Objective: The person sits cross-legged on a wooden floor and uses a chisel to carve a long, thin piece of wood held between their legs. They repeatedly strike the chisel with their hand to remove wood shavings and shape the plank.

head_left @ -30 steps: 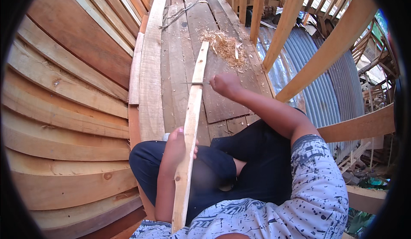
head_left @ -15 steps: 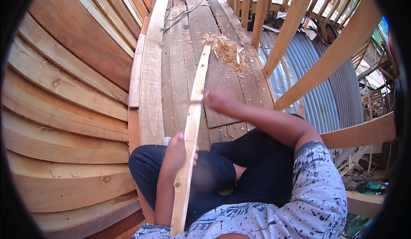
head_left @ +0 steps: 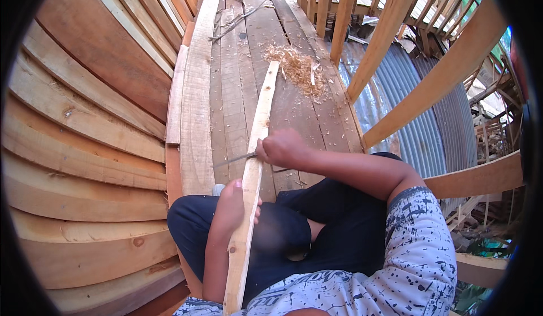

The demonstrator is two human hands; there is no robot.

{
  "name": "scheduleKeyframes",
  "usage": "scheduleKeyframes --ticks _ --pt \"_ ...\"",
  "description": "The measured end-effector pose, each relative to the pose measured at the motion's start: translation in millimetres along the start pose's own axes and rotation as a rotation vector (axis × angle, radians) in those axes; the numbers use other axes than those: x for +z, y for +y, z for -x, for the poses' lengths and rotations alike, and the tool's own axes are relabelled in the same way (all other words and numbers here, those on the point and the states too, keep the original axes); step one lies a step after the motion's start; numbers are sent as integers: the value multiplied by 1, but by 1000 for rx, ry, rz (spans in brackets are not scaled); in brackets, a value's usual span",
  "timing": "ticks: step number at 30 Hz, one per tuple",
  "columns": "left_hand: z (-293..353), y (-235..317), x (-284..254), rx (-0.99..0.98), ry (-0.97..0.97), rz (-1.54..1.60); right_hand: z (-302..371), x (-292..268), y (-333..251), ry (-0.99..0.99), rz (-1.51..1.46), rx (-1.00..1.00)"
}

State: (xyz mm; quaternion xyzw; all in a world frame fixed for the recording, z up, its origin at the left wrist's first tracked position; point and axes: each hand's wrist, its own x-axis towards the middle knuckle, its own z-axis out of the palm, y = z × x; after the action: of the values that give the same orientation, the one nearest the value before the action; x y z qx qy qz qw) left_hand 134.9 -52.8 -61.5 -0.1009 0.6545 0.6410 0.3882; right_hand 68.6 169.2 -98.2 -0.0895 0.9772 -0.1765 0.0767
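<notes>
A long, pale wooden strip [head_left: 241, 231] slants from my lap up toward the far floor. My left hand [head_left: 229, 207] is closed around it near my knee, thumb on top and fingertips showing at its right edge. Farther up, my right hand [head_left: 285, 148] makes a fist at the strip's right side. From this fist a knife [head_left: 249, 156] with a thin, dark blade points left across the strip, its far end smeared by motion. The knife's handle is hidden inside the fist.
Curly wood shavings [head_left: 300, 70] lie on the plank floor [head_left: 235, 98] near the strip's far end. A thin stick [head_left: 240, 19] lies beyond. Overlapping boards [head_left: 90, 188] form a wall at left. At right stand wooden railing posts [head_left: 384, 39], with corrugated metal sheets [head_left: 401, 101] below.
My right hand has come nearer to me along the strip, and the knife blade now shows across the wood. My left hand keeps its hold in about the same place.
</notes>
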Motion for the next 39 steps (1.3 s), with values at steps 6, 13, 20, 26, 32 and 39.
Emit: scheduleKeyframes --ticks 6,13,20,26,32,39 --pt "-2 -4 5 18 -35 -21 -37 -3 113 222 -8 262" --pt "4 1 4 -45 57 -109 6 -10 -13 17 50 -54" --pt "-6 5 12 12 17 -149 -4 8 23 298 102 -155" --pt "-1 3 7 -15 22 -119 25 -5 -28 113 56 -146" --pt "-11 -4 -4 3 -24 -2 2 5 9 244 21 -92" --pt "-6 -8 -4 -21 -64 82 -11 26 64 334 -60 9"
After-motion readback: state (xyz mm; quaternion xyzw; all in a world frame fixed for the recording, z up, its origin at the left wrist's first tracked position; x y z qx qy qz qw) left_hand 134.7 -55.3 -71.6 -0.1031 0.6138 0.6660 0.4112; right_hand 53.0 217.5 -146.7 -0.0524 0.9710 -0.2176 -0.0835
